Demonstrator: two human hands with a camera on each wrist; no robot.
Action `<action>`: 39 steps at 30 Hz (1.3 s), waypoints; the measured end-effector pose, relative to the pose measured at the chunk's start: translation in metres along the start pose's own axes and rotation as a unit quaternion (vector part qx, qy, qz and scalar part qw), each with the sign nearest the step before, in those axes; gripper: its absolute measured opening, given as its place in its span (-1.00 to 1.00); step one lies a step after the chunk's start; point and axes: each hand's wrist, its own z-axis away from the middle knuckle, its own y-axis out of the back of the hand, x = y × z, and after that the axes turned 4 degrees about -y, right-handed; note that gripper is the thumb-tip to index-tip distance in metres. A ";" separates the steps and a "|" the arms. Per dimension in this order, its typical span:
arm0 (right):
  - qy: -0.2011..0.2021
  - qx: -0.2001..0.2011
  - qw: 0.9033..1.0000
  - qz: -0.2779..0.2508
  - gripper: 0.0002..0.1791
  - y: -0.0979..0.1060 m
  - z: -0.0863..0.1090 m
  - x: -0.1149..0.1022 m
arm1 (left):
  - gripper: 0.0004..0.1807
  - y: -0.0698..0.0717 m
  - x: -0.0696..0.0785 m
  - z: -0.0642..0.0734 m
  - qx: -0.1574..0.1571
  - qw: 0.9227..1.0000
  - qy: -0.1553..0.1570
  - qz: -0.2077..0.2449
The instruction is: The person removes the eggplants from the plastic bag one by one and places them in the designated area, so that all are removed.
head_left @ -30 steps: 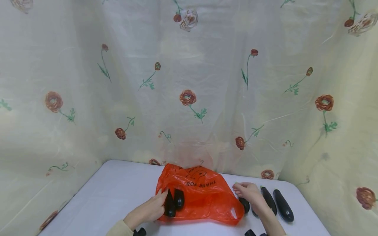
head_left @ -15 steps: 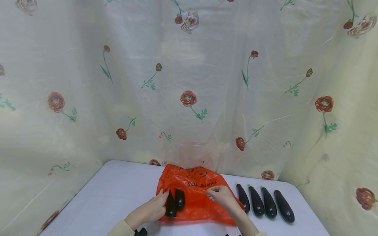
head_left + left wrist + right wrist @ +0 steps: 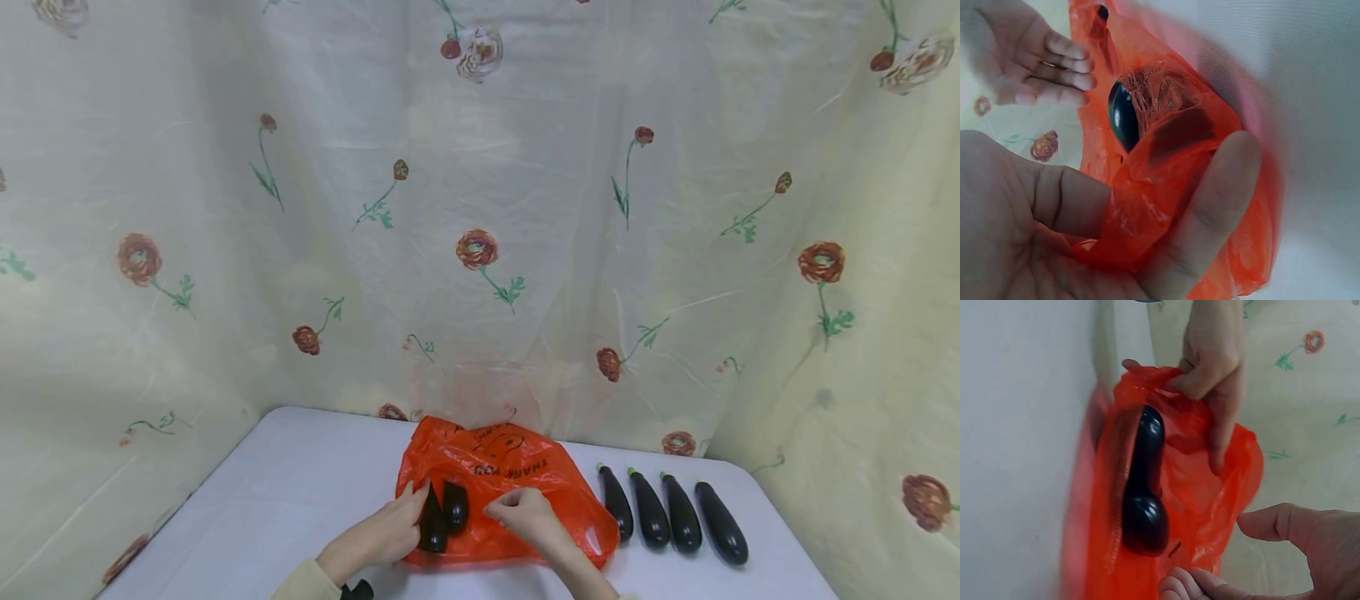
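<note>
A red plastic bag (image 3: 525, 525) with black print lies on the table, its mouth held up at the left. My left hand (image 3: 382, 529) grips the bag's edge; in the left wrist view the film is between the thumb (image 3: 1204, 212) and fingers. Two dark eggplants (image 3: 454, 507) show in the bag's mouth, and the right wrist view shows their glossy ends (image 3: 1145, 525) lying in line. My right hand (image 3: 525, 517) hovers at the bag's front, right of those eggplants. Its fingers are parted from the thumb and hold nothing, as the right wrist view shows.
To the right of the bag, several eggplants (image 3: 684, 517) lie in a row on the white table (image 3: 315, 467). A flowered curtain (image 3: 480, 200) hangs behind the table and along both sides.
My right hand has moved left, from over the row of eggplants to the front of the bag. My left hand keeps its grip on the bag in the same place.
</note>
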 end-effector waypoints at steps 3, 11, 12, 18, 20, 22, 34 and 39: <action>0.001 0.006 1.000 -0.002 -0.71 -0.007 0.001 0.001 | -0.24 0.000 0.000 0.000 0.003 1.000 -0.003 -0.003; 0.021 0.048 0.999 -0.006 -0.71 -0.024 -0.001 0.003 | -0.24 0.000 -0.002 -0.001 0.003 1.000 0.000 -0.008; 0.019 0.047 0.999 -0.007 -0.70 -0.026 -0.002 0.003 | -0.24 0.000 -0.002 -0.001 0.003 1.000 0.001 -0.008; -0.014 0.039 0.999 -0.028 -0.69 -0.042 -0.007 0.003 | -0.23 0.001 -0.001 0.000 -0.001 1.000 -0.002 0.001; -0.022 0.038 0.998 -0.034 -0.70 -0.047 -0.008 0.002 | -0.22 0.001 -0.001 0.000 -0.002 1.000 -0.005 0.003; -0.028 0.039 0.998 -0.042 -0.68 -0.051 -0.008 0.001 | -0.21 0.002 -0.001 0.000 -0.003 1.000 -0.011 0.011; -0.016 0.075 0.994 -0.078 -0.56 -0.065 -0.017 -0.001 | -0.22 0.000 -0.001 0.000 0.003 1.000 -0.029 0.002; -0.013 0.089 0.992 -0.092 -0.68 -0.070 -0.023 -0.003 | -0.22 0.000 -0.001 0.000 0.006 0.999 -0.031 -0.003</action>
